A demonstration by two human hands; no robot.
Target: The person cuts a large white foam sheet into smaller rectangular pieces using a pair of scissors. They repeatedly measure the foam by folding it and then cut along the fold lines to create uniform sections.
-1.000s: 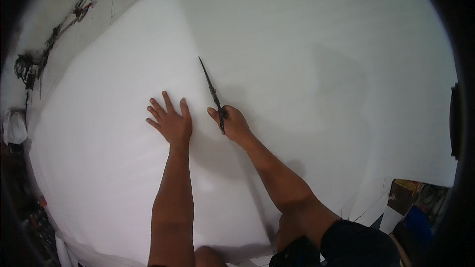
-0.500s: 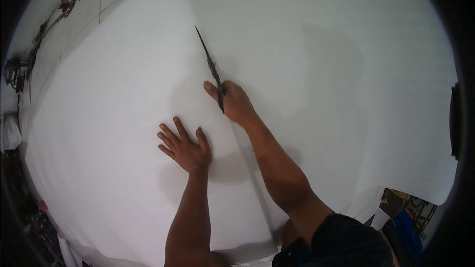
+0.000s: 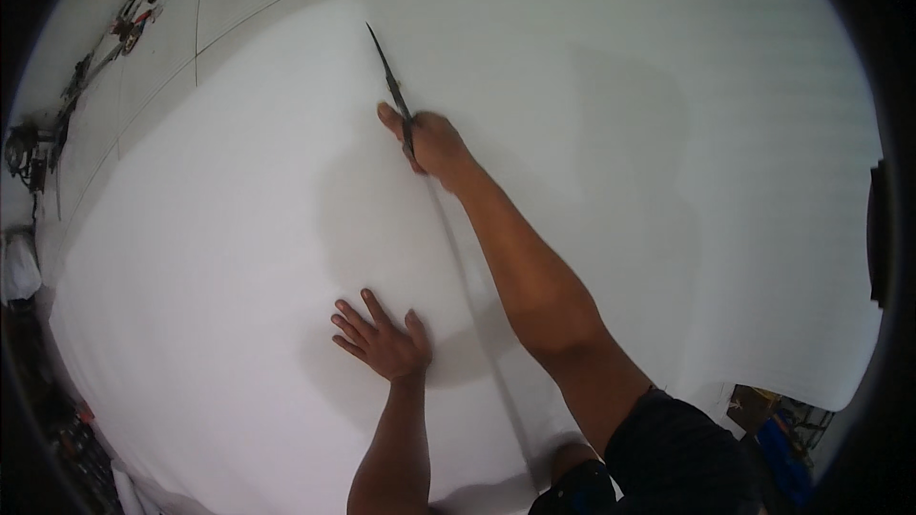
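Observation:
A large white sheet (image 3: pixel 219 257), paper or thin foam by its look, spreads over most of the view. My right hand (image 3: pixel 434 148) grips dark scissors (image 3: pixel 393 86), their blades pointing away from me toward the sheet's far edge. Behind the scissors a cut line (image 3: pixel 469 296) runs back through the sheet toward my body. Left of that line my left hand (image 3: pixel 386 339) lies flat on the sheet, fingers spread, holding nothing. The lower blade is hard to make out.
Pale floor tiles (image 3: pixel 272 14) show beyond the far edge. Along the left wall lie assorted tools (image 3: pixel 129 29) and a white bag (image 3: pixel 21 265). At the lower right are a blue item (image 3: pixel 784 458) and a brown box (image 3: pixel 752 408). My knee (image 3: pixel 572 463) is close to the cut line.
My right hand and the scissors have moved farther away along the sheet, and the cut line behind them shows longer. The view has shifted, showing more tiles; my left hand appears lower, still flat.

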